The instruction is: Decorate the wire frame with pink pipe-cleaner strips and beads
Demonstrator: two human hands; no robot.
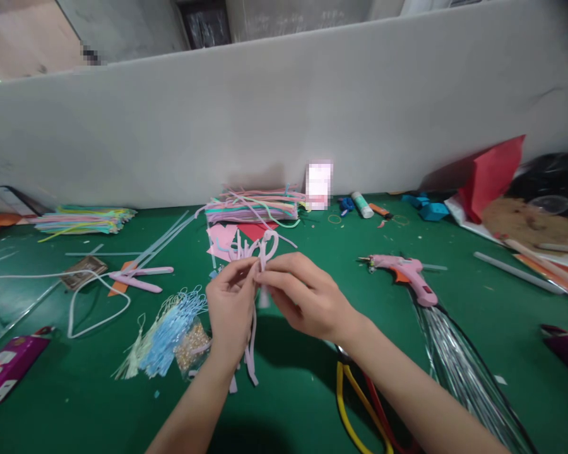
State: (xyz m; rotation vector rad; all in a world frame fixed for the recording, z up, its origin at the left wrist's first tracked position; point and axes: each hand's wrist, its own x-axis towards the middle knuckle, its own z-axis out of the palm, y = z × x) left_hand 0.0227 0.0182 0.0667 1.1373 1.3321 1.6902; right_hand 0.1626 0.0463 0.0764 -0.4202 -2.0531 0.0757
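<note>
Over the middle of the green table, my left hand [230, 306] pinches a bunch of pale lilac pipe cleaners [269, 241] bent into loops. Fingertips of my right hand [307, 295] close on the same bunch from the other side. The loops stick up above my fingers, and loose ends hang below towards the table. My fingers hide the spot where the strands meet. Left of my left hand lie blue and pale green tassels [170, 340] and a small bag of beads [192, 345]. Scissors [362, 403] with yellow and red handles lie partly under my right forearm.
Bundles of coloured pipe cleaners [255, 207] lie at the back, near a grey partition [284, 113]. A pink glue gun [407, 274] rests at the right beside silvery strands [468, 366]. Pink-handled pliers [144, 277] and a white cord [99, 275] lie left.
</note>
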